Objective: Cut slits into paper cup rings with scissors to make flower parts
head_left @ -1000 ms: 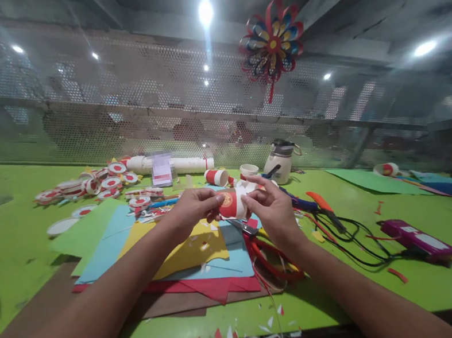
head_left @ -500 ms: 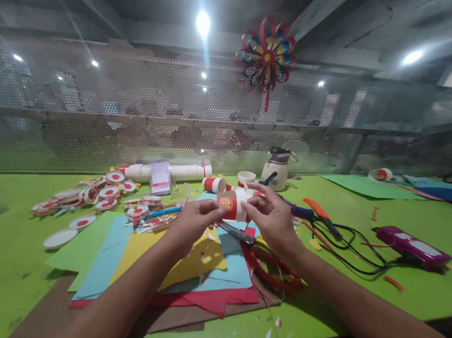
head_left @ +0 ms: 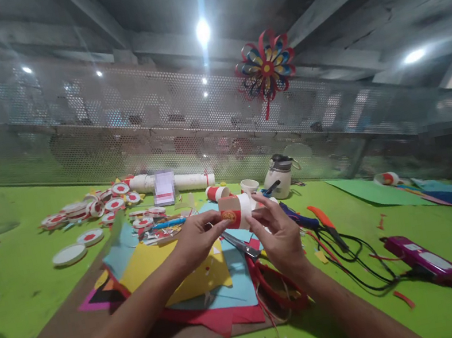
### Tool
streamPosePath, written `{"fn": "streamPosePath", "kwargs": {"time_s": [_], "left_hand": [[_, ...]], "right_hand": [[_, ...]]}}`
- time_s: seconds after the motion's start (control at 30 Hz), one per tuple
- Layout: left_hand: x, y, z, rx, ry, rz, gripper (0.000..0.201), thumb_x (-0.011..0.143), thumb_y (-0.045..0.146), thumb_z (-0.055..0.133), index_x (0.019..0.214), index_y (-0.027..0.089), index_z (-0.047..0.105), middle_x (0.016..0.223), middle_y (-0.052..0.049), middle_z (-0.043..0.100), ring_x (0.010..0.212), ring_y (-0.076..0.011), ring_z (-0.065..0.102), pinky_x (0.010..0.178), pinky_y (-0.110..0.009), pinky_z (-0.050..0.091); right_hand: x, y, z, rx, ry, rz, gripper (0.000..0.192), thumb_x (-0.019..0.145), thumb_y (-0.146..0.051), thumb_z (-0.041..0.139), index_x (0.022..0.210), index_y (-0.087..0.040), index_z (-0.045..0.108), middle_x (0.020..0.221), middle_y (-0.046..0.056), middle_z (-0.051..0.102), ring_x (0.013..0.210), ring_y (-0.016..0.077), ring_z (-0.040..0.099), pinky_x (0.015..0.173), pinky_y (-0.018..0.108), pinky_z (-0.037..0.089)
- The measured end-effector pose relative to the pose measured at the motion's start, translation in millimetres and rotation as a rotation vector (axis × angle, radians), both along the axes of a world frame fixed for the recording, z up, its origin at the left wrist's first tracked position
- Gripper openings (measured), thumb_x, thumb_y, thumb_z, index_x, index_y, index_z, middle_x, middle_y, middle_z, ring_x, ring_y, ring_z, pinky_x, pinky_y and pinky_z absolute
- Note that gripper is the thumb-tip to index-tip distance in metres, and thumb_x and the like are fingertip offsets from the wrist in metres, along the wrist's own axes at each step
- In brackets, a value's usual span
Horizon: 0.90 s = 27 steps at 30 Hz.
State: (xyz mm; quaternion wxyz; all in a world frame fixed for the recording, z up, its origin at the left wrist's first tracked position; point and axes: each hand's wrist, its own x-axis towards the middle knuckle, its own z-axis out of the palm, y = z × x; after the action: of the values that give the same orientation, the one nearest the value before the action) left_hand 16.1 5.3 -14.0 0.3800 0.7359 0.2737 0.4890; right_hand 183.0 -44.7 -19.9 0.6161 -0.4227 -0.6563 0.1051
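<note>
A red and white paper cup piece [head_left: 237, 211] with a round yellow print is held sideways above the paper pile. My left hand [head_left: 200, 236] pinches its left edge between thumb and fingers. My right hand [head_left: 278, 232] grips its right end, thumb below and fingers above. The pale inside of the cup shows at the top. Below the hands lie scissors [head_left: 239, 243] with red handles, on yellow paper [head_left: 173, 265] and light blue paper [head_left: 241, 289].
A brown board [head_left: 58, 332] lies under the papers. Several red and white paper discs [head_left: 114, 204] are heaped at back left, near a white roll [head_left: 189, 182]. A jug [head_left: 278, 176] stands behind. Cables and a purple device [head_left: 425, 259] lie at right.
The cup piece has turned in my hands, so more of its pale inside shows. The green sheet at the left of the pile no longer lies flat in view, baring the brown board. My view has tilted slightly upward.
</note>
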Motion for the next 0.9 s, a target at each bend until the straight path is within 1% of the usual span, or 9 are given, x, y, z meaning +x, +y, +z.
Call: {"fn": "streamPosePath", "kwargs": {"time_s": [0.1, 0.17, 0.27, 0.33, 0.4, 0.5, 0.6, 0.73, 0.9], "left_hand": [[-3.3, 2.4, 3.1, -0.067, -0.106, 0.033, 0.018, 0.077, 0.033, 0.059, 0.074, 0.016, 0.065, 0.069, 0.000, 0.062, 0.065, -0.0116, 0.051, 0.063, -0.024, 0.039], [-8.4, 9.0, 3.6, -0.180, -0.249, 0.056, 0.018, 0.075, 0.034, 0.061, 0.073, 0.016, 0.062, 0.069, 0.001, 0.061, 0.063, -0.0102, 0.051, 0.062, -0.023, 0.040], [-17.7, 23.4, 0.1, -0.370, -0.434, 0.096, 0.022, 0.068, 0.035, 0.067, 0.073, 0.016, 0.058, 0.066, 0.001, 0.060, 0.058, -0.0096, 0.052, 0.058, -0.023, 0.041], [-21.1, 31.1, -4.6, -0.482, -0.514, 0.084, 0.025, 0.064, 0.035, 0.070, 0.073, 0.016, 0.056, 0.065, 0.002, 0.060, 0.058, -0.0101, 0.055, 0.058, -0.024, 0.043], [-20.1, 34.1, -10.2, -0.554, -0.520, 0.066, 0.024, 0.063, 0.032, 0.071, 0.069, 0.015, 0.055, 0.063, 0.002, 0.060, 0.057, -0.0100, 0.057, 0.058, -0.024, 0.044], [-11.0, 30.0, -18.9, -0.603, -0.465, 0.052, 0.019, 0.065, 0.026, 0.070, 0.065, 0.014, 0.055, 0.059, -0.001, 0.060, 0.055, -0.0111, 0.059, 0.057, -0.024, 0.045], [-0.5, 22.6, -27.3, -0.623, -0.425, 0.019, 0.015, 0.069, 0.022, 0.067, 0.066, 0.014, 0.054, 0.062, -0.004, 0.062, 0.056, -0.0135, 0.061, 0.057, -0.026, 0.046], [5.2, 17.2, -37.2, -0.644, -0.379, -0.024, 0.018, 0.070, 0.023, 0.065, 0.065, 0.016, 0.049, 0.054, -0.005, 0.060, 0.045, -0.0136, 0.056, 0.047, -0.028, 0.045], [5.1, 16.1, -38.4, -0.661, -0.362, -0.053, 0.017, 0.072, 0.024, 0.064, 0.069, 0.015, 0.050, 0.060, -0.009, 0.063, 0.048, -0.0146, 0.057, 0.047, -0.029, 0.045]], "right_hand": [[5.2, 5.8, 0.9, -0.027, -0.103, -0.063, 0.037, 0.088, -0.026, 0.051, 0.124, -0.023, 0.043, 0.089, 0.003, 0.061, 0.081, 0.0163, 0.062, 0.074, 0.031, 0.051], [14.5, 14.4, 1.5, -0.091, -0.225, -0.121, 0.028, 0.090, -0.031, 0.048, 0.116, -0.020, 0.050, 0.086, 0.003, 0.061, 0.077, 0.0159, 0.061, 0.071, 0.031, 0.051], [34.5, 27.8, 2.3, -0.270, -0.519, -0.157, 0.021, 0.088, -0.032, 0.053, 0.097, -0.014, 0.059, 0.079, 0.002, 0.062, 0.069, 0.0149, 0.061, 0.066, 0.032, 0.050], [47.1, 31.3, 3.2, -0.399, -0.752, -0.128, 0.020, 0.088, -0.030, 0.054, 0.097, -0.013, 0.060, 0.091, 0.003, 0.064, 0.075, 0.0149, 0.062, 0.068, 0.033, 0.051], [55.9, 28.6, 4.3, -0.477, -0.950, -0.105, 0.021, 0.088, -0.029, 0.055, 0.103, -0.014, 0.059, 0.102, 0.005, 0.062, 0.086, 0.0182, 0.061, 0.075, 0.038, 0.051], [60.4, 17.9, 4.4, -0.554, -1.165, -0.075, 0.022, 0.088, -0.029, 0.055, 0.103, -0.015, 0.059, 0.103, 0.005, 0.062, 0.089, 0.0189, 0.061, 0.076, 0.039, 0.050], [57.0, 7.8, 1.5, -0.576, -1.281, -0.084, 0.020, 0.087, -0.030, 0.055, 0.099, -0.015, 0.059, 0.097, 0.004, 0.061, 0.085, 0.0179, 0.060, 0.074, 0.037, 0.049], [49.2, -1.7, -2.5, -0.545, -1.324, -0.171, 0.016, 0.086, -0.025, 0.050, 0.092, -0.014, 0.061, 0.092, 0.008, 0.059, 0.091, 0.0241, 0.054, 0.074, 0.037, 0.041], [43.6, -17.4, 1.2, -0.580, -1.328, -0.181, 0.020, 0.078, -0.025, 0.051, 0.094, -0.017, 0.061, 0.091, 0.010, 0.056, 0.077, 0.0224, 0.054, 0.061, 0.029, 0.033]]}}
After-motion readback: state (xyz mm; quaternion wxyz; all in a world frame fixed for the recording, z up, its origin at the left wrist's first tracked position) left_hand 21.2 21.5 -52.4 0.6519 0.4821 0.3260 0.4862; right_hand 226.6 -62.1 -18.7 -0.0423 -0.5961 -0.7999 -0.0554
